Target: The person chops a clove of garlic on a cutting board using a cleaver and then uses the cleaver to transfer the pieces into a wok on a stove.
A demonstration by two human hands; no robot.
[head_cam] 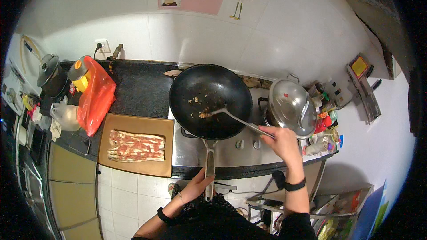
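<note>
A black wok (213, 83) sits over the left side of a steel gas stove (227, 156), its long metal handle (209, 163) pointing toward me. My left hand (197, 186) grips that handle near its end. In my right hand (282, 142) is a metal spatula (242, 120), its head down in the wok. Small browned food bits (205, 114) lie at the spatula's tip, and a few more crumbs are scattered on the wok's dark surface. Left of the stove, strips of raw meat (136, 146) rest on a brown cutting board (133, 170).
A pot with a domed steel lid (288, 101) stands right of the wok, beside several jars and bottles (322, 123). A red plastic bag (96, 96), a yellow container (80, 81) and a dark lidded pot (51, 76) occupy the left counter. A knife rack (365, 90) hangs on the right wall.
</note>
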